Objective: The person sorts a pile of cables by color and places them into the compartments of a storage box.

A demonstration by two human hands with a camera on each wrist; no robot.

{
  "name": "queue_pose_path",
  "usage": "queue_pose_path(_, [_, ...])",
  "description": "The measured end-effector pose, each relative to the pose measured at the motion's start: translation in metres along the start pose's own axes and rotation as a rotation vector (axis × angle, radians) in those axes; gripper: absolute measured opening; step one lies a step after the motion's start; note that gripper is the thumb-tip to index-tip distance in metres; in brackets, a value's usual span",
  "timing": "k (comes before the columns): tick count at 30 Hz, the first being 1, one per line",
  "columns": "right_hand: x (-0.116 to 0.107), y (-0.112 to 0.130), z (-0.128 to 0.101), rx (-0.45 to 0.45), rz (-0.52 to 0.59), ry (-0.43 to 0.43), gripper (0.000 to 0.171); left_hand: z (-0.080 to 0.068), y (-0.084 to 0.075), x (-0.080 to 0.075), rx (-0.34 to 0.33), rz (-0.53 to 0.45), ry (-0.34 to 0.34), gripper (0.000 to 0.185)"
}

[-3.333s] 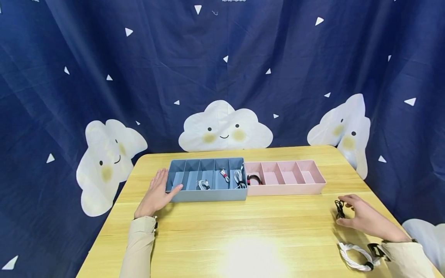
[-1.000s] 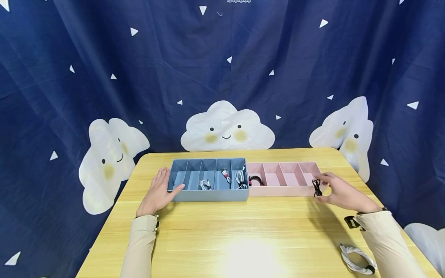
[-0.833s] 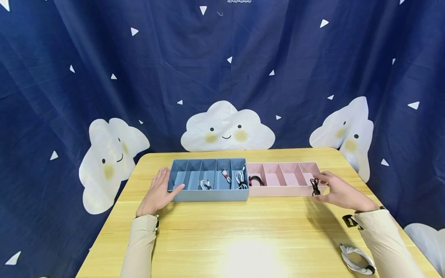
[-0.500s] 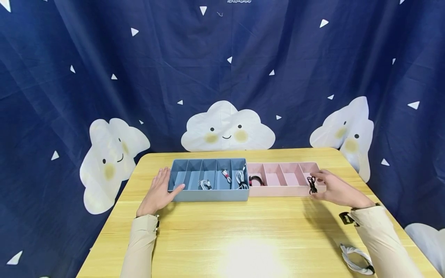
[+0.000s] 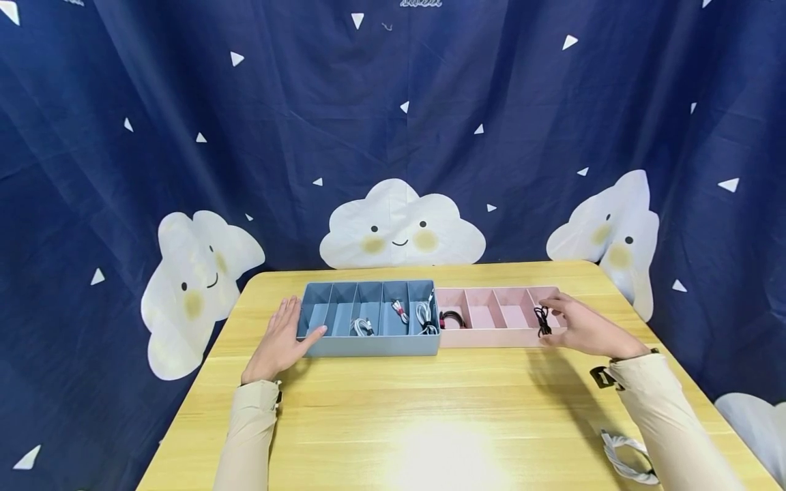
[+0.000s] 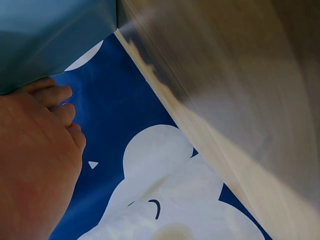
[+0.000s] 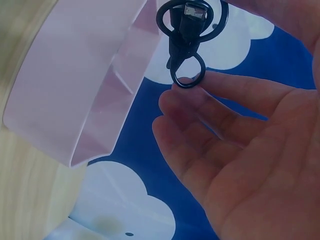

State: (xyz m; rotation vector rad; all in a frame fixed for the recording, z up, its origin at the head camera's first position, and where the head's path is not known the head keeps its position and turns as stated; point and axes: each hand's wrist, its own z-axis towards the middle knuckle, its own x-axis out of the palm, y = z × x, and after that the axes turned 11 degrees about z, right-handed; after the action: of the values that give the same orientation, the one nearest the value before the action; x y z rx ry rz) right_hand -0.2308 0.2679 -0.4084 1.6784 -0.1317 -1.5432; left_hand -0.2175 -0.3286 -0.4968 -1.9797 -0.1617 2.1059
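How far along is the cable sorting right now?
Done: four cables sit in the blue tray and pink tray. In hand: the right hand holds a black cable over the pink tray's right end. Left: a white cable on the table.

The black cable (image 5: 542, 320), a small coiled bundle cinched at its middle into a figure-eight, hangs upright above the rightmost compartment of the pink tray (image 5: 491, 335), at about 3 o'clock from the blue tray (image 5: 368, 346); its plug shows inside the upper loop.
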Motion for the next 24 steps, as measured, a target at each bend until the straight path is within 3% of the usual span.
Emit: queue_pose_path(24, [0.009,0.002,0.020,0.007,0.019,0.019,0.072,0.000,0.001,0.001,0.002,0.003,-0.007,0.110])
